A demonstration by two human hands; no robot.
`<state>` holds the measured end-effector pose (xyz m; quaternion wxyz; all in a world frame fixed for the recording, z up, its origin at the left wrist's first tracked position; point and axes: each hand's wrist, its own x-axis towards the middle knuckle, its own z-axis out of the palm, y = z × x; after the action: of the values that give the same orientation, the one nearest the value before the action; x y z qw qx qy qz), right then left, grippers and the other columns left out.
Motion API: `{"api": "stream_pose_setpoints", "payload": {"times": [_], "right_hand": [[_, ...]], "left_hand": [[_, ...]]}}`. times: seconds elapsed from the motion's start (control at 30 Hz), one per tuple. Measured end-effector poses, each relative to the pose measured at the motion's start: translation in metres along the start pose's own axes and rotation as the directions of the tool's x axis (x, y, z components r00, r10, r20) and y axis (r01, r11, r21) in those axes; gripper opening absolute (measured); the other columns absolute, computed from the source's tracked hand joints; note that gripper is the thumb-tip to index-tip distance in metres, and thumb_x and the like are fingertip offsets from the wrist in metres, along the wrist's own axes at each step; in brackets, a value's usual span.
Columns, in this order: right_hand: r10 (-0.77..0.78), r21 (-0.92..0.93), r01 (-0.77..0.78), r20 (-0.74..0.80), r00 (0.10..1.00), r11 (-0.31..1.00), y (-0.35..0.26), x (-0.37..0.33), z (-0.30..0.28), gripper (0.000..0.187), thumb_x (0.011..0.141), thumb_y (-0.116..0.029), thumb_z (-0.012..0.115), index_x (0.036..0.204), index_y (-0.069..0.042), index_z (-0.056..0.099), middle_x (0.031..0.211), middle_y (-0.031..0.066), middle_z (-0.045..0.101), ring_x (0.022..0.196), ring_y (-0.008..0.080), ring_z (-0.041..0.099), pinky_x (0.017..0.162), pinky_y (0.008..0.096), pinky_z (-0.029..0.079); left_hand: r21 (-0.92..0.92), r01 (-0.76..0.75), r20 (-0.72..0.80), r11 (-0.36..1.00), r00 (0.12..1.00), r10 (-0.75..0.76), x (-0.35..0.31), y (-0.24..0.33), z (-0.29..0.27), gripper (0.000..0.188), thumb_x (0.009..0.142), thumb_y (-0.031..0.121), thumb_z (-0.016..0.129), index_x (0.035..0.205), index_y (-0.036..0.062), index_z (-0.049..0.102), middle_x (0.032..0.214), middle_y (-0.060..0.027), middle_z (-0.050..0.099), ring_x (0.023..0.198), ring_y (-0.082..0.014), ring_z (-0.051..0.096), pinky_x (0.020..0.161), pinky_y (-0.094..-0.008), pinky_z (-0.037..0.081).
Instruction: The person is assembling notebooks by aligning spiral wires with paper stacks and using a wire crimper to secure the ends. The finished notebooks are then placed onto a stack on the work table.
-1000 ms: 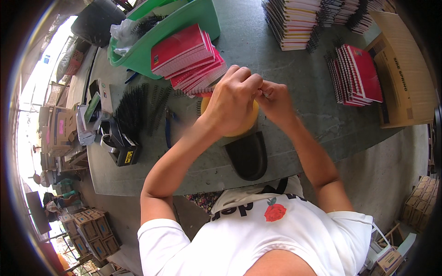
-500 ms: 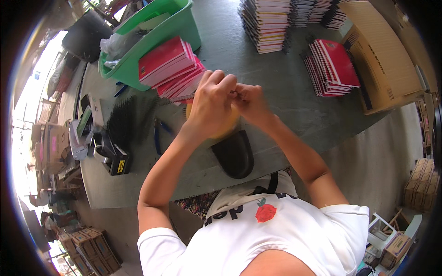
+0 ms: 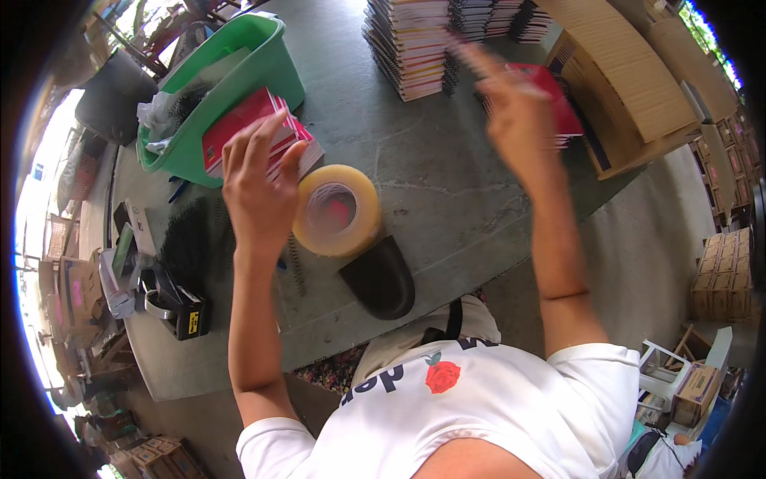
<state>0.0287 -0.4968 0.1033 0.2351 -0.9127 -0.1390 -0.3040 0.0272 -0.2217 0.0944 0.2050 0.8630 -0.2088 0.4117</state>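
My left hand (image 3: pixel 259 188) is raised with its fingers spread, in front of a stack of red notebooks (image 3: pixel 227 132), which it partly hides; nothing shows in it. My right hand (image 3: pixel 519 120), smeared by motion, reaches toward a pile of red spiral notebooks (image 3: pixel 558 100) at the far right, a finger stretched out and nothing visible in its grip. It covers part of that pile. Between my forearms a wide roll of clear yellowish tape (image 3: pixel 363 219) lies on the table. A black, round-ended flat piece (image 3: pixel 383 283) lies against the roll's near side.
A green tub (image 3: pixel 291 68) holding plastic bags stands behind the left stack. Tall notebook piles (image 3: pixel 415 56) stand at the back, an open cardboard box (image 3: pixel 630 96) at right. Black binding coils (image 3: pixel 183 243), a tape dispenser (image 3: pixel 183 307) and a thin loose coil (image 3: pixel 295 267) lie at left.
My hands were together over the tape roll, fingers pinched. They have parted: the left moved left and spread its fingers, the right swung right toward the red spiral notebooks. The roll is uncovered.
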Motion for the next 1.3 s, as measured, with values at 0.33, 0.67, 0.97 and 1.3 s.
{"api": "stream_pose_setpoints", "payload": {"times": [0.33,0.67,0.97,1.3], "right_hand": [[0.118,-0.525,0.001,0.192,0.974,0.851,0.075,-0.041,0.004,0.053,0.091,-0.036,0.052,0.129,-0.002,0.045,0.137,0.017,0.043,0.13,0.0326,0.036,0.107,0.0469,0.028],[0.275,-0.702,-0.062,0.194,0.942,0.709,0.019,0.031,0.063,0.075,0.072,-0.044,0.072,0.136,-0.019,0.042,0.147,0.0164,0.026,0.134,0.0463,0.02,0.101,0.0695,0.013],[0.457,-0.69,-0.185,0.233,0.858,0.699,0.088,0.026,0.025,0.083,0.07,-0.038,0.076,0.141,-0.025,0.033,0.146,0.0199,0.025,0.13,0.0449,0.031,0.101,0.0582,0.033],[0.504,-0.468,-0.313,0.368,0.781,0.827,0.148,0.031,-0.017,0.125,0.046,-0.061,0.081,0.143,-0.005,0.025,0.137,0.0253,0.04,0.127,0.0367,0.039,0.106,0.0379,0.032]], "left_hand": [[0.073,0.557,0.498,0.827,0.698,-0.514,-0.125,-0.098,0.008,0.016,0.083,0.018,0.059,0.086,0.0019,0.061,0.082,-0.0207,0.062,0.08,-0.0398,0.061,0.067,-0.0444,0.047],[0.279,0.484,0.502,0.83,0.663,-0.555,-0.146,-0.108,0.005,0.018,0.079,0.02,0.054,0.085,0.0031,0.056,0.087,-0.019,0.061,0.078,-0.0376,0.061,0.068,-0.0461,0.049],[0.134,0.533,0.475,0.836,0.706,-0.526,-0.145,-0.113,0.012,0.019,0.078,0.016,0.06,0.084,0.0006,0.05,0.073,-0.0184,0.06,0.071,-0.0382,0.059,0.062,-0.0432,0.046],[-0.297,0.913,0.551,0.278,0.402,-0.731,-0.116,-0.108,-0.016,0.021,0.094,0.019,0.049,0.104,0.0008,0.053,0.064,-0.002,0.051,0.045,-0.0081,0.048,0.035,-0.0229,0.034]]}}
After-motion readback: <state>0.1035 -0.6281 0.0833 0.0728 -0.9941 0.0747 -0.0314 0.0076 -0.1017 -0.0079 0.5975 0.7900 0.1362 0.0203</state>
